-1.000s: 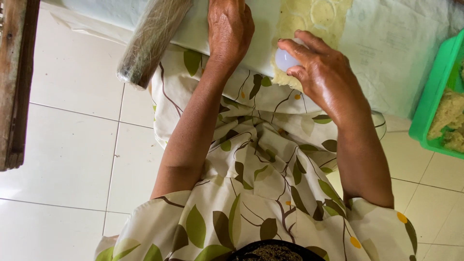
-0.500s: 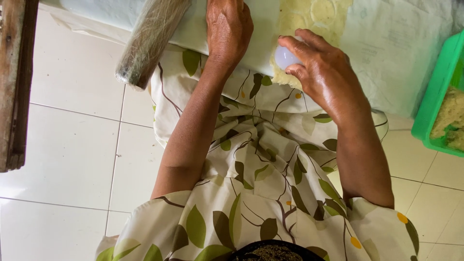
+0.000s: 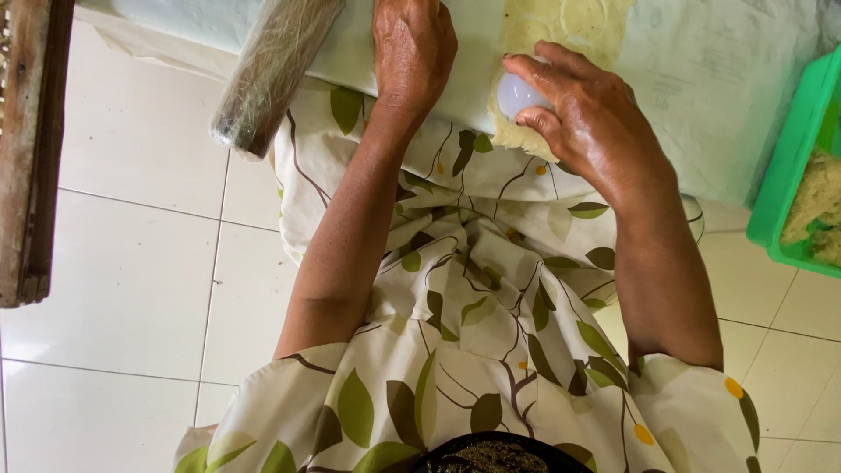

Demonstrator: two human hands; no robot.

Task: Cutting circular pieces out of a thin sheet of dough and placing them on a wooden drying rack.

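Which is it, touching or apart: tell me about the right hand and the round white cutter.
Touching. The head view shows the right hand with fingers wrapped over the round white cutter, pressing it on the yellowish dough sheet.

Floor's all glossy cream tiles [image 3: 131, 254] with thin grout lines, daylight bouncing off them. Worn dark wooden furniture edge [image 3: 35, 149] on the left, 1 green plastic tub [image 3: 788, 166] at right.

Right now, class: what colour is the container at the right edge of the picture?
The container is bright green, seen in the head view; it holds pale, crumbly stuff.
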